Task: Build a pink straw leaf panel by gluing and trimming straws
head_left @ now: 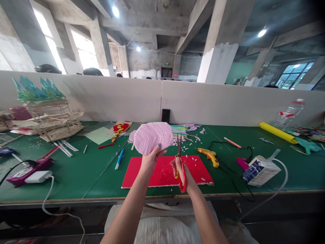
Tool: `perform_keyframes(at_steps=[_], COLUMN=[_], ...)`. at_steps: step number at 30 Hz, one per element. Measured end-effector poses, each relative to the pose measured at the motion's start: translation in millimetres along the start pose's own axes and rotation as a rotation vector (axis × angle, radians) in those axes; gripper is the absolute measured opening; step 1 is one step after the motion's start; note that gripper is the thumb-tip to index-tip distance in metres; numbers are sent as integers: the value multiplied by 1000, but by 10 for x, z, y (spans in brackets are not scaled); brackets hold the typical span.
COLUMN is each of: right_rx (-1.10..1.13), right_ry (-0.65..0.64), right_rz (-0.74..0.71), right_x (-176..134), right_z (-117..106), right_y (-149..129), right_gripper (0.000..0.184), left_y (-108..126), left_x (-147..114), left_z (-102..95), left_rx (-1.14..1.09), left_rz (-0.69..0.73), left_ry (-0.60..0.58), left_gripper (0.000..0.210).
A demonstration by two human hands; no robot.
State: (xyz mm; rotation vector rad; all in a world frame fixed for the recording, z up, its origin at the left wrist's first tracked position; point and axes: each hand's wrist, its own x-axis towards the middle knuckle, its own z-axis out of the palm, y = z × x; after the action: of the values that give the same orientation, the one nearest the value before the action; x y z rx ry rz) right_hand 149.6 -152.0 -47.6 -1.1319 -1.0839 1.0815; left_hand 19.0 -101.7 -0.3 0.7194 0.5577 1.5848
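My left hand (151, 158) grips the lower edge of a flat, rounded pink piece (153, 137) with slanting ridges that meet in a zigzag. My fingers partly cover its bottom edge. In my right hand (183, 171) is a pair of scissors (179, 145) with red and yellow handles, the blades pointing up just to the right of the pink piece and slightly apart. Below both hands lies a red board (162, 173) scattered with small pale scraps. Behind the scissors, thin coloured strips (181, 128) and pink offcuts are spread on the green table (101, 179).
A yellow glue gun (209, 156) with a black cord lies right of the board, near a milk carton (262, 171). To the left are a blue pen (119, 159), a purple power strip (27, 171) and a stick-built model (50, 118). A white partition (114, 98) runs along the back.
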Motion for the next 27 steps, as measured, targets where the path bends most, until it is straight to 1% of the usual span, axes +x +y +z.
perform_keyframes(at_steps=[1, 3, 6, 11, 16, 23, 27], right_rx=[-7, -38, -60, -95, -77, -89, -72], right_ry=[-38, -60, -53, -26, -5, -4, 2], right_rz=[22, 32, 17, 39, 78, 76, 80], right_x=[-20, -67, -124, -138, -123, -102, -111], right_z=[-4, -9, -11, -28, -40, -55, -56], right_y=[-12, -58, -138, -200, -194, -126, -140], right_gripper=[60, 57, 56, 59, 63, 61, 60], left_y=[3, 2, -14, -29, -21, -27, -43], left_x=[-4, -15, -32, -52, -66, -92, -118], left_z=[-1, -3, -3, -5, -13, 19, 37], left_rx=[8, 24, 44, 67, 79, 116, 138], left_rz=[-1, -5, -13, -1, -19, -20, -22], left_ry=[-5, -14, -22, -28, -21, -14, 1], left_gripper=[54, 57, 59, 61, 59, 56, 52])
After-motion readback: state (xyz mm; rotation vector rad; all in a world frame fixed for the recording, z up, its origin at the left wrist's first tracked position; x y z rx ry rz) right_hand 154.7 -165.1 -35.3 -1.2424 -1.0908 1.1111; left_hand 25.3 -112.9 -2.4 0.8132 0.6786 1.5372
